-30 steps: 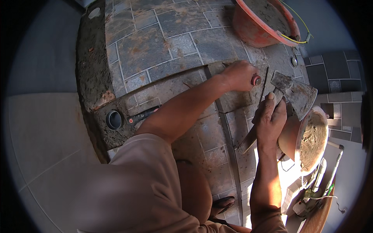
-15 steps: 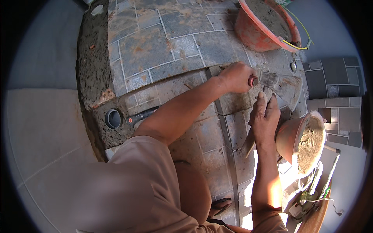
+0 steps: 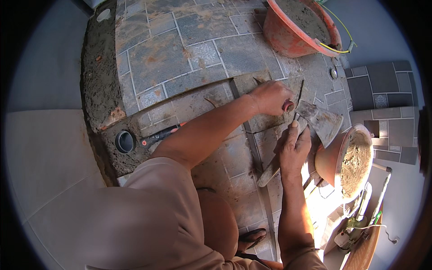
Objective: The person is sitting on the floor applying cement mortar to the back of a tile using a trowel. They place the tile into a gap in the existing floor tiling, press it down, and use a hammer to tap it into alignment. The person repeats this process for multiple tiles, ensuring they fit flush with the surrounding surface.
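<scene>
My left hand (image 3: 272, 98) is closed round the handle of a trowel (image 3: 325, 126), whose red handle end shows beside the fingers. The trowel's wide, flared blade is grey and smeared with mortar. My right hand (image 3: 294, 150) grips a long, narrow, greyish strip (image 3: 269, 173), tilted with its lower end toward me; its material I cannot make out. The strip's upper end is close to the blade; whether they touch I cannot tell. Both hands are above a tiled step (image 3: 265, 123). Just right of my right hand stands a reddish bucket (image 3: 327, 157) of sandy mortar.
A larger red bucket (image 3: 288, 38) of wet mortar stands at the far right. At left, a round pipe opening (image 3: 124, 141) sits in rough mortar, with a black-and-orange tool (image 3: 157, 136) beside it. White pipes (image 3: 381, 193) and a pump-like device (image 3: 348, 234) are at lower right.
The strip has swung so its lower end lies farther left and shows more of its face. My right hand has moved slightly left, and the trowel blade has turned downward.
</scene>
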A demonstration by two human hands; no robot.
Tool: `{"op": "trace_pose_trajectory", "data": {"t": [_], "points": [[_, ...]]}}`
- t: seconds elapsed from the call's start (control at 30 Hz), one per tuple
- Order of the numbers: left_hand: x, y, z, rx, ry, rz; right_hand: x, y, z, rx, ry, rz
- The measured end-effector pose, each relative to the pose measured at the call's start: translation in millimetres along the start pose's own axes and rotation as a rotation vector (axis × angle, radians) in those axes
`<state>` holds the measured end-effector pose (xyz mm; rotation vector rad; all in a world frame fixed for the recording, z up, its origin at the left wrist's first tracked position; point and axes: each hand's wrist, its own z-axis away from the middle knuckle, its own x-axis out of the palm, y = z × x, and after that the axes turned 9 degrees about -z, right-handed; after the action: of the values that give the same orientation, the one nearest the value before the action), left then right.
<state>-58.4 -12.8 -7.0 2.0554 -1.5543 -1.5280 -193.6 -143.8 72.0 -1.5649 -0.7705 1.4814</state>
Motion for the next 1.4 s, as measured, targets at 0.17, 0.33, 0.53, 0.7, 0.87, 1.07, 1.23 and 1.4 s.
{"op": "trace_pose_trajectory", "data": {"t": [0.17,0.33,0.53,0.7,0.87,1.07,1.23,1.4], "points": [[0.0,-0.1,-3.6,0.049,-0.043,-0.022,-3.9,7.9,1.3,0.110,0.023,-0.017],[7.5,-4.5,-10.0,0.114,-0.048,-0.063,-5.2,27.6,3.3,0.003,0.027,0.039],[6.0,31.1,7.1,-0.073,-0.037,0.009,-19.1,-1.4,33.1,0.206,0.103,-0.226],[8.3,31.3,24.5,-0.053,0.003,-0.011,-11.1,24.8,38.7,0.118,0.071,-0.160],[8.9,30.4,27.3,-0.035,-0.067,-0.047,-11.9,34.4,43.7,0.111,0.101,-0.187],[13.6,24.8,24.5,0.101,-0.091,-0.066,-9.4,39.6,45.0,0.087,0.081,-0.220],[9.2,28.8,18.1,0.008,0.037,-0.071,-22.4,44.5,32.4,0.024,0.030,-0.162],[-60.2,35.4,-3.4,-0.475,0.119,-0.235,-66.2,64.7,32.1,0.077,0.029,0.311]]}}
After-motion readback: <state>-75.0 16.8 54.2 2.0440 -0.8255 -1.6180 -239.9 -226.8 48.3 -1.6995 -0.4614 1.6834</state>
